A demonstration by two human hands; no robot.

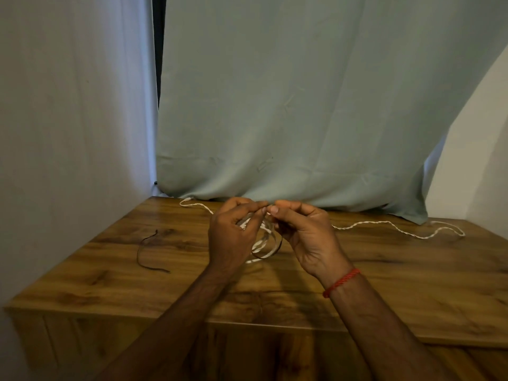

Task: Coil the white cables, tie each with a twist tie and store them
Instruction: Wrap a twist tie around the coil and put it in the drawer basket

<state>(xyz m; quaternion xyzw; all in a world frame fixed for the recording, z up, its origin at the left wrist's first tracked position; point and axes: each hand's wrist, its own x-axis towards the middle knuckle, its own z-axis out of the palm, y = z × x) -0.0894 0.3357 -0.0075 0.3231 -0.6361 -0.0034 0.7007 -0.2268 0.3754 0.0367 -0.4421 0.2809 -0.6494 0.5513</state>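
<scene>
Coil: the white cable coil (261,243) hangs between both hands just above the desk (412,284), its loops gathered so they hold together for tying
Tie on coil: a dark twist tie (279,244) curves round the lower loops, seemingly mid-wrap; whether its ends are twisted cannot be told
Left hand: the left hand (233,235) pinches the coil's top, fingers (257,207) clamped on the strands
Right hand: the right hand (305,232) pinches the same spot, tip to tip with the left, likely steadying the bundle
Loose cable: a white strand (384,224) trails along the desk's back on both sides; whether it joins the coil is hidden
Spare tie: a second dark tie (143,251) lies well apart at the left, probably for the next cable
</scene>
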